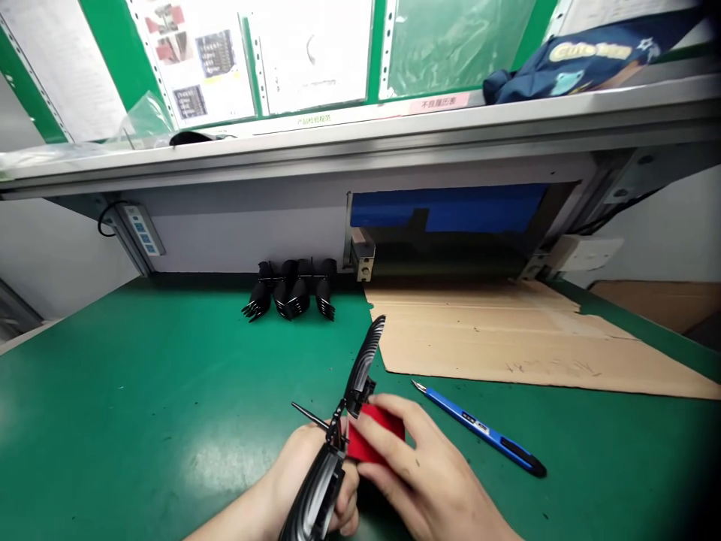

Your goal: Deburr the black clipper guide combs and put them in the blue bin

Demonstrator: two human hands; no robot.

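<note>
Two black ribbed plastic comb attachments, joined on one sprue, are clasped by the left hand at the near centre of the green bench mat; a red cutter is gripped by the right hand. A slip could nick fingers. Open room lies left; a blue utility knife and brown cardboard sheet bound the right.

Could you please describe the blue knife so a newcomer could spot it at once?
Start at the green table and find the cardboard sheet. Just in front of its near edge, beside the right hand, lies the blue utility knife: the only slim blue tool, with a black end.
</note>
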